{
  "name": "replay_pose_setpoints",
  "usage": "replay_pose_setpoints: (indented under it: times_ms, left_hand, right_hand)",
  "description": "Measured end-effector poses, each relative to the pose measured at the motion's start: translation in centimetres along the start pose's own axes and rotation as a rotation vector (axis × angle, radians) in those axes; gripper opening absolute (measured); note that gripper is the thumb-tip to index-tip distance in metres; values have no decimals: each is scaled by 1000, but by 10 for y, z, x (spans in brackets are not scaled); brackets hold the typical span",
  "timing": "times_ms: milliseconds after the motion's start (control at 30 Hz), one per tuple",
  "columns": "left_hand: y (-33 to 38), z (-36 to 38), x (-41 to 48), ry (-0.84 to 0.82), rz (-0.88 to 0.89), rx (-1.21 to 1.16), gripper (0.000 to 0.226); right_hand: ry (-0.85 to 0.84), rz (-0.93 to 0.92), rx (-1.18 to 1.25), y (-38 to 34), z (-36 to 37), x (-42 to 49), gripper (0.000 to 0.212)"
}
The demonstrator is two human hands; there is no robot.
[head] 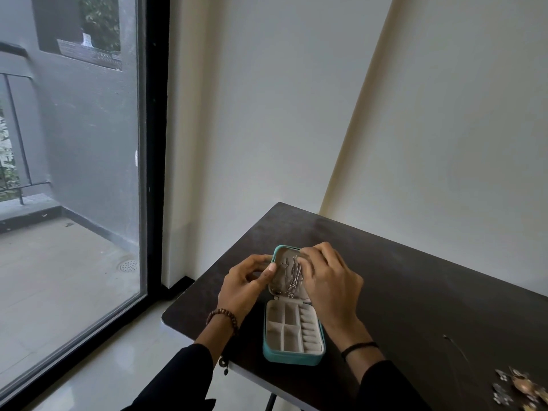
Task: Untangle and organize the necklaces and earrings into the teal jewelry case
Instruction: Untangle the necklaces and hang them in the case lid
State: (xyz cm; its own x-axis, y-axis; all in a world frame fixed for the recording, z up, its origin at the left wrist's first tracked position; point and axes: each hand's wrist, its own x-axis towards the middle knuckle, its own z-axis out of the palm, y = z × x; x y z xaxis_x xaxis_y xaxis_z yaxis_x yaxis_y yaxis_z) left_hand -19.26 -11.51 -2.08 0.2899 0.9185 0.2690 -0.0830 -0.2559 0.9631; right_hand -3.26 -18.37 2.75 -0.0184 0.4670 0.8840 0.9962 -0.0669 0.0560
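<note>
Partly done: left hand [246, 283] is gripping the case [292, 358] lid's edge; right hand [329, 277] is curling over necklaces [292, 277] hanging between both hands — pinching or not, cannot tell. Tray [283, 323] is sitting empty; earrings [519, 387] are lying well right of the grip.

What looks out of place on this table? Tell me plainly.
The silver chains in the teal case lid cross and bunch together near its lower end instead of hanging apart. A loose heap of jewelry lies at the near right edge of the table, apart from the case, whose base compartments look empty.
</note>
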Motion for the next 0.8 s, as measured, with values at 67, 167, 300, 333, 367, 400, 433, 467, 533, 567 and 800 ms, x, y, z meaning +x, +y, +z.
replay_pose_setpoints:
  times_ms: [67, 167, 300, 333, 367, 400, 433, 467, 533, 567, 800]
  left_hand:
    - [0, 0, 0, 8, 4, -3, 18]
    - [2, 1, -1, 18, 8, -2, 15]
    - [1, 1, -1, 19, 18, 19, 14]
    - [1, 0, -1, 19, 19, 24, 15]
    - [1, 0, -1, 18, 20, 28, 18]
    - [1, 0, -1, 17, 23, 31, 23]
    - [1, 1, -1, 15, 24, 33, 27]
    - [1, 1, -1, 14, 26, 34, 32]
    - [0, 1, -1, 13, 29, 33, 37]
    - [0, 1, -1, 12, 29, 36, 38]
    - [2, 1, -1, 14, 34, 49, 35]
  right_hand:
    - [-5, 7, -5, -2, 1, 2, 20]
    - [-48, -17, -9, -2, 4, 1, 15]
    - [-112, -35, -46, -5, 8, 0, 13]
    - [-117, -38, -44, -6, 8, 0, 15]
    - [-118, -39, -41, -7, 9, 0, 16]
    - [-117, -37, -39, -7, 9, 0, 16]
    - [-120, -33, -35, -7, 9, 1, 17]
    - [-128, -26, -29, -7, 10, 1, 16]
    - [-162, -12, -6, -6, 11, 0, 15]
    - [-184, -10, 4, -6, 11, -1, 14]
    - [-283, 73, 112, -5, 7, -8, 13]
